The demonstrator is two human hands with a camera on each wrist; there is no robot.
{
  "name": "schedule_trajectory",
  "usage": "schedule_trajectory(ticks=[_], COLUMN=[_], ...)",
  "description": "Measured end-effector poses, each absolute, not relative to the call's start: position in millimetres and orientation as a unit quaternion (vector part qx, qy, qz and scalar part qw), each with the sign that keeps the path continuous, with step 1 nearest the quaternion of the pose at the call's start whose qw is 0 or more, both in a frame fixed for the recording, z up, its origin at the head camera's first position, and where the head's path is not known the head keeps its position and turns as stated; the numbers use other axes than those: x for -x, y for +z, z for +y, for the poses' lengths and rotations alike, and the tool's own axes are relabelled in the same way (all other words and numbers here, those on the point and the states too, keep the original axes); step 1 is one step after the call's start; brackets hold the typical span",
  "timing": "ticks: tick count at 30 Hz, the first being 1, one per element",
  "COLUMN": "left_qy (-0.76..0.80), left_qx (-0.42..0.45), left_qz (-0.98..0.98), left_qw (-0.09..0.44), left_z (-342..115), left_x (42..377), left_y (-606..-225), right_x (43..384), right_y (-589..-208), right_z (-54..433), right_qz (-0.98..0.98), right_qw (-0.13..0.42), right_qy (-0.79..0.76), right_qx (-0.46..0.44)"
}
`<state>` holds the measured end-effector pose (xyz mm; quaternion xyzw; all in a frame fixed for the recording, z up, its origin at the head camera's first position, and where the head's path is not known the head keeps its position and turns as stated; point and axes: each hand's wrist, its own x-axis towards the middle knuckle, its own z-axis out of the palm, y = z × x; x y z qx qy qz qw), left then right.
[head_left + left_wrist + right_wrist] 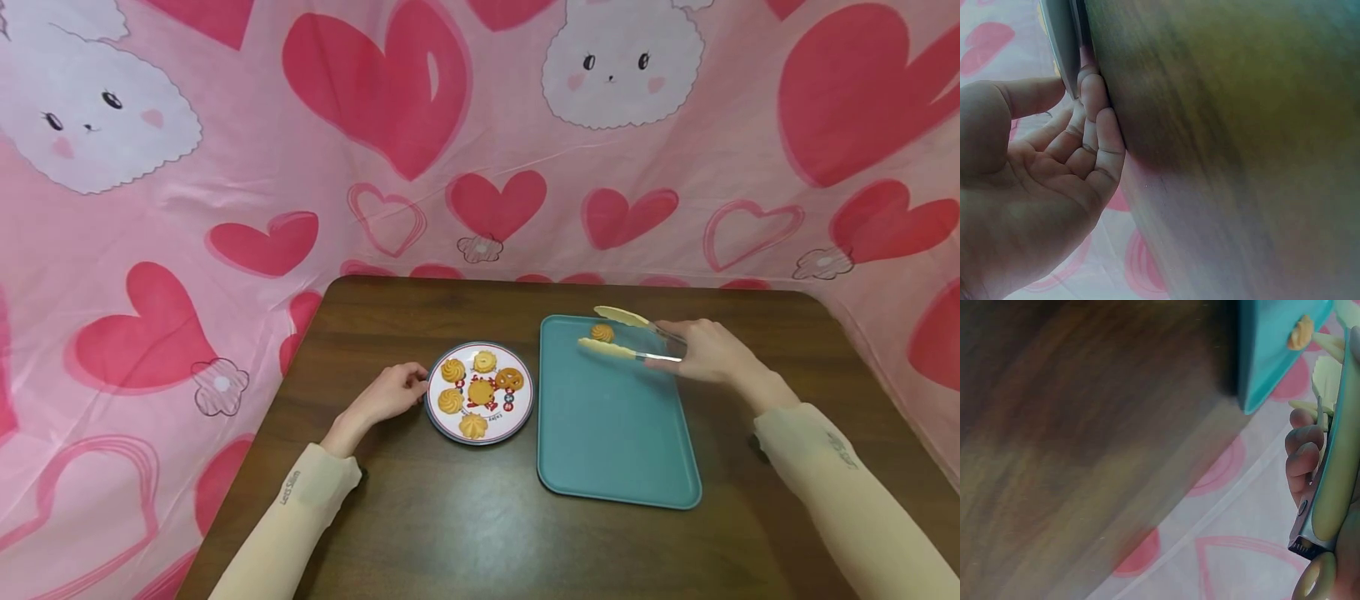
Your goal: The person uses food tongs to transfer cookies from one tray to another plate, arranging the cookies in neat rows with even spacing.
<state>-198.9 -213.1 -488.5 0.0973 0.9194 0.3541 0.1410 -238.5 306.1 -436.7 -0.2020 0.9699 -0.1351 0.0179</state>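
My left hand pinches the left rim of a round white plate, the thumb on top and fingers bent below. Several piped butter cookies and a pretzel-shaped cookie lie on the plate. In my right hand I grip a pair of tongs with cream tips and a metal-looking handle. Its tips stand apart over the far end of a teal tray. Between them, one swirled cookie rests on the tray, showing also in the right wrist view.
Plate and tray stand side by side on a dark wooden table, a narrow gap between them. A pink cloth with hearts and white animal faces hangs behind and at the sides of the table.
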Motion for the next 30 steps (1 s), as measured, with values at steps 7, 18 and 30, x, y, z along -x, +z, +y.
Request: schedule_trajectory(ticks=[7,18,30], left_qy=[0.352,0.354,0.355], left_qx=[-0.098,-0.092,-0.090], left_qz=[0.920,0.920,0.920], left_qw=[0.138,0.137,0.141], left_z=[-213.2,-213.5,-212.8], left_x=[199.0,199.1,198.4], left_y=[-488.0,-490.0,-489.4], right_x=[234.7,229.5,228.5], right_y=[-445.4,-455.7,-459.2], right_z=[315.0,323.2,323.9], right_qz=[0.970,0.968,0.969], right_qw=[0.007,0.022,0.039], right_qy=[-0.148,-0.164,-0.171], right_qx=[0.193,0.188,0.176])
